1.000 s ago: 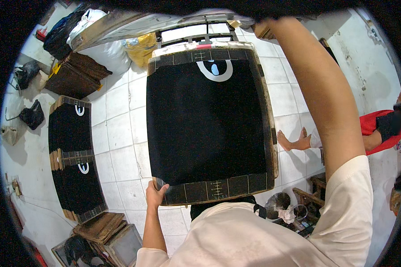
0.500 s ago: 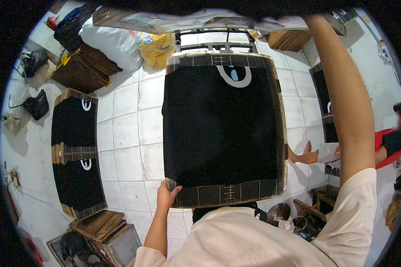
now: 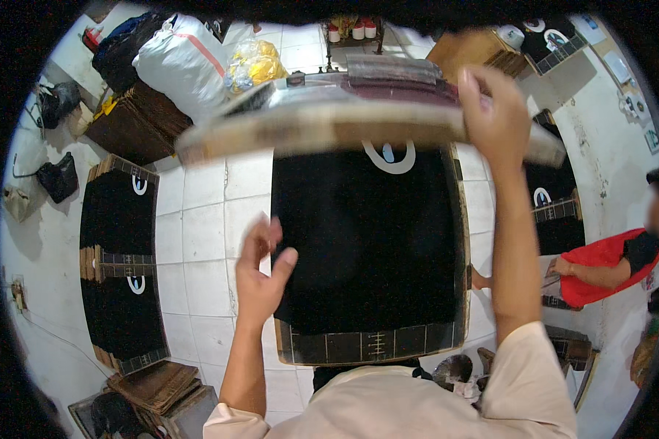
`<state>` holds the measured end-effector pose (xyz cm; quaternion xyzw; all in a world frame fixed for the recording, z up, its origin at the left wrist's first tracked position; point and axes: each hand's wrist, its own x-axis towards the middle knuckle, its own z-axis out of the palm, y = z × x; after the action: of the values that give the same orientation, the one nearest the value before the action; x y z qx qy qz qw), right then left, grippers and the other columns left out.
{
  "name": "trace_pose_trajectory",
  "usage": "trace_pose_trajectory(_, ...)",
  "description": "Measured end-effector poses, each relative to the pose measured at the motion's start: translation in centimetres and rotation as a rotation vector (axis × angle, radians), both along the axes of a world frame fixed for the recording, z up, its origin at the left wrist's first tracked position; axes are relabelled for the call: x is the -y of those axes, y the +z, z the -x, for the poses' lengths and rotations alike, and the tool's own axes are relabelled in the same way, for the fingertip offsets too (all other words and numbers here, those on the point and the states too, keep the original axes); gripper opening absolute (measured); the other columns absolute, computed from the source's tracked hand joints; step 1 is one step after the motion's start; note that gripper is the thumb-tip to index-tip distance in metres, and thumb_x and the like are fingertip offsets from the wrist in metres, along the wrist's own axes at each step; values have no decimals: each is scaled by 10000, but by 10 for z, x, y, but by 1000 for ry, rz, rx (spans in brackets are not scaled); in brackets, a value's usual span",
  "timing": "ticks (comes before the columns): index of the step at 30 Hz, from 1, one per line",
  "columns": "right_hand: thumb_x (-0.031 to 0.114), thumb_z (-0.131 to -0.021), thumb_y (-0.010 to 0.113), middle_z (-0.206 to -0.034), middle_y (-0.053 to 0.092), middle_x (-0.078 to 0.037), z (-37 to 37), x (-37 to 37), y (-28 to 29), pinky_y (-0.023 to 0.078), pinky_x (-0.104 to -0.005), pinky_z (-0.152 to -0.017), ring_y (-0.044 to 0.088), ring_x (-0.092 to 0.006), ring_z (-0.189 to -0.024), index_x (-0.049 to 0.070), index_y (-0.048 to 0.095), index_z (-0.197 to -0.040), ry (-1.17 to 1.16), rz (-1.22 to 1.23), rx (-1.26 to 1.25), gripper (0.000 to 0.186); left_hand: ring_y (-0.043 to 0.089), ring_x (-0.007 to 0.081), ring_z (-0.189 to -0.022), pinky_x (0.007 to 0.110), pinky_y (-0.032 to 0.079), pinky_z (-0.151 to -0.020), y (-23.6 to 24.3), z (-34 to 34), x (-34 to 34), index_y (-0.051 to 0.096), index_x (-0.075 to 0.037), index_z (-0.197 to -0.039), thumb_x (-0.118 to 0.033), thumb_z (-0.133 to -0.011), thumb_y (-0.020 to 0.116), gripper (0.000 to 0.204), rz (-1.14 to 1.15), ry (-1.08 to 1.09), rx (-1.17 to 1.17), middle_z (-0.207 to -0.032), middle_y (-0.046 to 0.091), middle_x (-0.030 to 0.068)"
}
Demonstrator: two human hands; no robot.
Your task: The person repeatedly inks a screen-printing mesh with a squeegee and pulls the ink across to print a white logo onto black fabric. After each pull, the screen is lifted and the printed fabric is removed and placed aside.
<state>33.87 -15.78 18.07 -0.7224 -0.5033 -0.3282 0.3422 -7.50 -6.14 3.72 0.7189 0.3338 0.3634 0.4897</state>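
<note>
My right hand (image 3: 496, 121) is closed on the near edge of a screen printing frame (image 3: 344, 130), towards its right end. The frame is tilted and smeared by motion above the far part of the board. A grey bar-shaped piece (image 3: 394, 71), perhaps a squeegee, lies on it beside a dark red patch. Below, a black cloth (image 3: 366, 249) lies flat on a dark board with ruled white lines (image 3: 344, 347). A white ring with a light blue mark (image 3: 389, 157) shows on the cloth, partly hidden by the frame. My left hand (image 3: 262, 278) is open at the cloth's left edge, slightly blurred.
On the left are stacked boards with black cloths (image 3: 118, 219), a big white sack (image 3: 179, 62) and a yellow bag (image 3: 255, 66). Similar boards (image 3: 556, 212) stand right. A person in red (image 3: 600, 267) sits at the right. Worn frames (image 3: 154, 388) lie at lower left.
The frame has swung down towards me with my right hand, covering the board's far end. My left hand has let go of the board's near left corner and moved farther up, opening.
</note>
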Motion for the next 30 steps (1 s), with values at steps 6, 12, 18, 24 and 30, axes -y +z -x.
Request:
trace_pose_trajectory(6, 260, -876, 766, -1128, 730, -166, 93, 89, -177, 476, -520, -1014, 660, -375, -1153, 73, 756, -1128, 214, 372, -476, 315, 659, 232, -1156, 446, 552, -1009, -36, -50, 44, 619, -83, -1272, -357, -1078, 600, 336, 1038, 371, 269, -1271, 672, 79)
trace_pose_trajectory(12, 279, -846, 799, -1471, 556, -197, -53, -43, -271, 405, -542, -1145, 479, -392, -1406, 72, 660, -1341, 237, 551, -453, 554, 723, 245, -927, 397, 614, -889, -152, -28, 14, 640, -22, -1051, -277, -1026, 646, 256, 1241, 309, -120, -990, 718, 114)
trace_pose_trajectory(18, 193, -868, 804, -1376, 616, -137, -157, -173, -266, 399, -565, -1132, 563, -345, -1347, 127, 583, -1440, 11, 894, -242, 616, 696, 279, -945, 429, 573, -877, -133, -18, 18, 581, 2, -924, -248, -962, 739, 298, 655, 274, -705, -1000, 688, 184)
trace_pose_trajectory(24, 14, -854, 686, -1073, 697, -127, -124, -142, -281, 492, -497, -877, 683, -355, -1082, 108, 688, -1121, 98, 771, -177, 284, 241, 480, -1542, 628, 194, -1233, -147, -48, 0, 443, -135, -1588, -476, -844, 848, 913, -222, 234, -850, -1660, 255, 308)
trace_pose_trajectory(30, -10, -831, 660, -987, 699, -111, -86, -84, -250, 482, -493, -830, 678, -349, -979, 99, 677, -1051, 231, 720, -201, 245, 94, 511, -1599, 655, 109, -1249, -157, -53, -1, 331, -170, -1669, -616, -801, 838, 1099, -100, 172, -1051, -1736, 61, 320)
